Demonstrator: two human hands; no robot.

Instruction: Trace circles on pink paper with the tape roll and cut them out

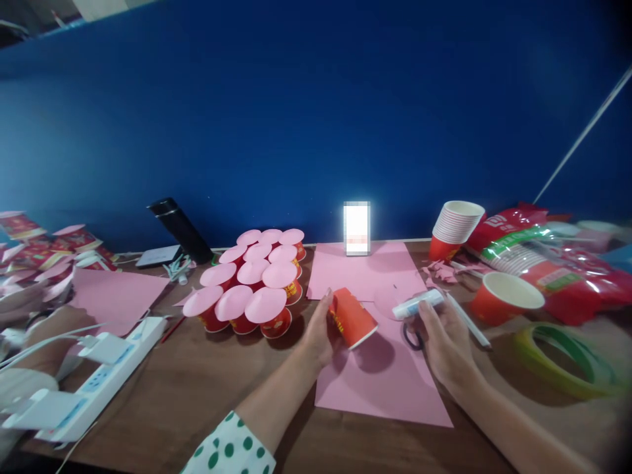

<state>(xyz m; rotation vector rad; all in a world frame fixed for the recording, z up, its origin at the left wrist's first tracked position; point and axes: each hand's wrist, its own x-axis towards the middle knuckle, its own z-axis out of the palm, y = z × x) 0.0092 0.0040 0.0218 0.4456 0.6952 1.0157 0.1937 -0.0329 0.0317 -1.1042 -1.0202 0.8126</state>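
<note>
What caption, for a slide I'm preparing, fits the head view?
Left hand holding a tilted red paper cup, right hand a glue stick, pink-topped paper cups at left.

A flask (182, 230) stands beyond a power strip (100, 380).

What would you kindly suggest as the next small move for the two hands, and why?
Perhaps the right hand could bring its white tube, likely a glue stick, to the red cup in the left hand: tube and cup stand apart, that cup shows no disc, and the grouped cups nearby carry pink discs on top. I cannot tell whether the tube is uncapped.
</note>
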